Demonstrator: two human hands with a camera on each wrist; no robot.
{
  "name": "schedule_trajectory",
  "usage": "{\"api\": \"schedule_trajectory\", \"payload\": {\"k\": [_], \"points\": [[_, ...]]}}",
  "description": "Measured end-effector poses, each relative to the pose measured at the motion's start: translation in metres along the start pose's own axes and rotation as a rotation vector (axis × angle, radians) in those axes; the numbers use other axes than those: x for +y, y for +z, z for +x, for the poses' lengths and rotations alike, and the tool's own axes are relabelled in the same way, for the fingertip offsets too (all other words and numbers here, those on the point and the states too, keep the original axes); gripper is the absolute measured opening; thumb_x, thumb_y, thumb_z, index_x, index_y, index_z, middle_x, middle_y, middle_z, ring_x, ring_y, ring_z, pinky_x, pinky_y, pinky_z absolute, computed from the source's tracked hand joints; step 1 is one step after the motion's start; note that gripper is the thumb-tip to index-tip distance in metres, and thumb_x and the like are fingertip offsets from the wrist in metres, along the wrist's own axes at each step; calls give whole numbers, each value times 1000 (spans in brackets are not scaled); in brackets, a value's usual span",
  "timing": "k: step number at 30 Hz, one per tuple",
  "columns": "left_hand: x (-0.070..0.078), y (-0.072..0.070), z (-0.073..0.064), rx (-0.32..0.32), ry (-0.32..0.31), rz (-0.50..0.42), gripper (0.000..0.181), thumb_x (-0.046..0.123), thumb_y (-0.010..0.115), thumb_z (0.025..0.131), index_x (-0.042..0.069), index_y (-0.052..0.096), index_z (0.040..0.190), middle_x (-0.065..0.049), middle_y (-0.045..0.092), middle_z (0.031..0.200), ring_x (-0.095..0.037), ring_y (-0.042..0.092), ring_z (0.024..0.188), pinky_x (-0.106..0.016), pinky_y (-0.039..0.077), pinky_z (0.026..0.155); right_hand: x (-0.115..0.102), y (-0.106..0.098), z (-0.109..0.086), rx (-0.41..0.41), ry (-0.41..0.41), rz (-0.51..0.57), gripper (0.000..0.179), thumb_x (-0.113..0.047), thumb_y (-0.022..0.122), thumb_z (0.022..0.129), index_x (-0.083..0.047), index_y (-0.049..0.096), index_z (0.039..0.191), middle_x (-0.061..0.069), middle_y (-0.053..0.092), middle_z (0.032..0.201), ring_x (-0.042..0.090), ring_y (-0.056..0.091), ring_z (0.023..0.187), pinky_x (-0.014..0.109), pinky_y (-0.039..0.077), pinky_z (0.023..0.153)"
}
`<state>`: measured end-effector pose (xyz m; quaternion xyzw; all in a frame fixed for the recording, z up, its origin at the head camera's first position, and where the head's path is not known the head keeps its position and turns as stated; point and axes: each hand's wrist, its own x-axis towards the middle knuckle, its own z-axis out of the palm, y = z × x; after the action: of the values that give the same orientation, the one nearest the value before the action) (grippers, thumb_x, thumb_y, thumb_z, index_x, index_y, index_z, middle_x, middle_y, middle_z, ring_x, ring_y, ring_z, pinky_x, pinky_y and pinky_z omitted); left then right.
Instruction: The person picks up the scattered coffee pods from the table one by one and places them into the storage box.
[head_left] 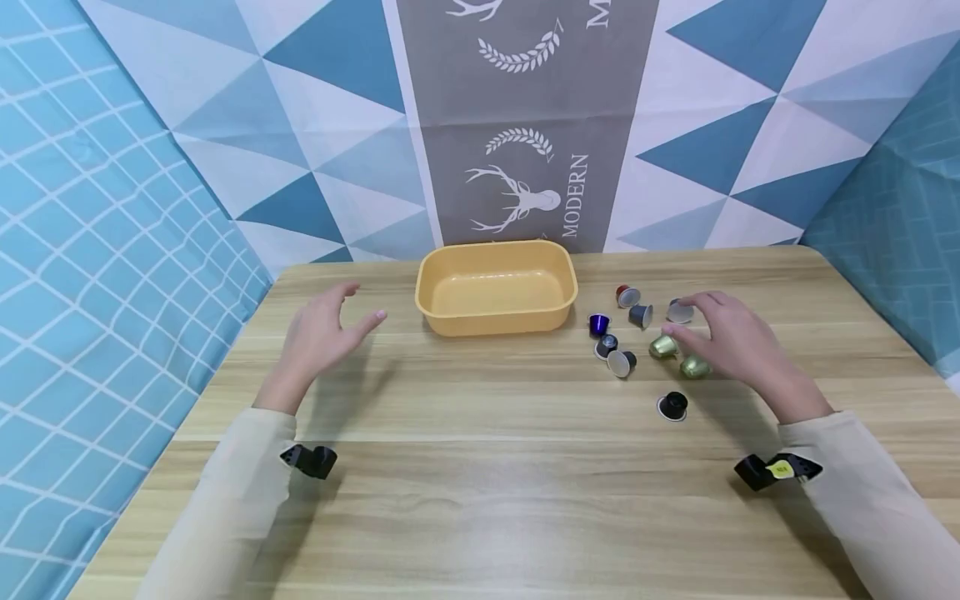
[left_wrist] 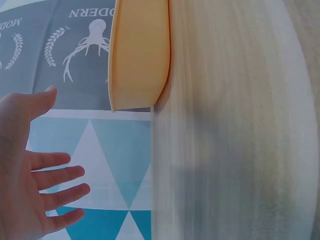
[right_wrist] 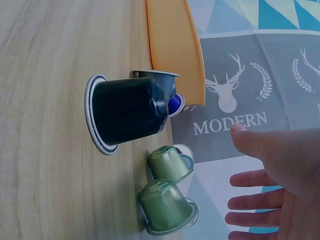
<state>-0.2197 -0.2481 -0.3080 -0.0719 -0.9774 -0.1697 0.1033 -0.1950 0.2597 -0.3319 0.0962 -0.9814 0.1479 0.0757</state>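
My left hand (head_left: 318, 333) hovers over the left of the table, thumb and fingers spread, holding nothing. In the left wrist view the fingers of this left hand (left_wrist: 30, 175) are nearly straight. My right hand (head_left: 731, 337) is above the right group of coffee capsules, its fingers apart with nothing between them. Nearest to it are a capsule with a pale lid (head_left: 680, 312) and two green capsules, one (head_left: 663, 347) left of the other (head_left: 695, 367). A black capsule (head_left: 676, 405) stands on its rim, closer to me, and looms large in the right wrist view (right_wrist: 127, 107).
A yellow plastic basin (head_left: 495, 325) stands at the table's back middle. Between it and my right hand lie a red capsule (head_left: 627, 296), a dark grey one (head_left: 641, 316), a blue one (head_left: 598, 325) and two dark ones (head_left: 606, 346). Patterned cloth (head_left: 525, 108) hangs behind.
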Motion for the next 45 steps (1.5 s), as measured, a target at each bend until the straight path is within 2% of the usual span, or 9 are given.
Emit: {"api": "schedule_trajectory", "payload": {"k": [6,13,19,25,33,38,45], "points": [[0,0,5,-27,5,-54,61,50,51,95,7,48,139,-17,52,142,-40,49,128,-60,41,103,-1,-1,-1,2,5,-6,62,-46,57,94,4,51,131,32,48,134,51,44,124,66,41,97],[3,1,12,-65,-35,-164,63,54,48,95,7,48,138,-17,52,141,-38,51,126,-57,45,100,-2,-2,-3,2,-5,-3,59,-45,57,94,4,54,127,32,50,132,51,45,123,65,42,96],[2,3,16,-84,-60,-236,56,49,49,97,5,53,132,-18,57,133,-36,57,118,-51,50,96,-4,-4,-4,-7,-20,0,56,-42,58,95,3,55,127,32,52,131,50,47,122,65,43,96],[0,4,19,-101,-92,-299,50,42,49,99,4,55,130,-19,59,129,-35,56,118,-50,49,98,-6,-5,-7,14,-47,4,52,-40,59,94,2,57,125,30,55,129,48,50,120,63,45,93],[-2,3,27,-108,-131,-388,49,43,47,99,5,57,128,-21,65,118,-35,60,112,-47,52,93,-12,-7,-9,31,-93,6,47,-38,60,94,-1,58,123,26,57,127,45,52,118,62,46,93],[-1,4,31,-141,-167,-480,48,39,48,100,3,54,131,-22,63,123,-36,60,116,-46,51,99,-15,-9,-11,21,-106,-8,46,-36,62,93,-1,59,123,26,58,126,45,53,117,61,46,94],[-4,5,39,-197,-233,-621,57,42,48,99,0,46,138,-21,56,134,-33,56,123,-41,46,106,-17,-7,-10,20,-123,-20,45,-35,63,92,-2,60,123,25,60,125,42,57,114,60,48,92]]}}
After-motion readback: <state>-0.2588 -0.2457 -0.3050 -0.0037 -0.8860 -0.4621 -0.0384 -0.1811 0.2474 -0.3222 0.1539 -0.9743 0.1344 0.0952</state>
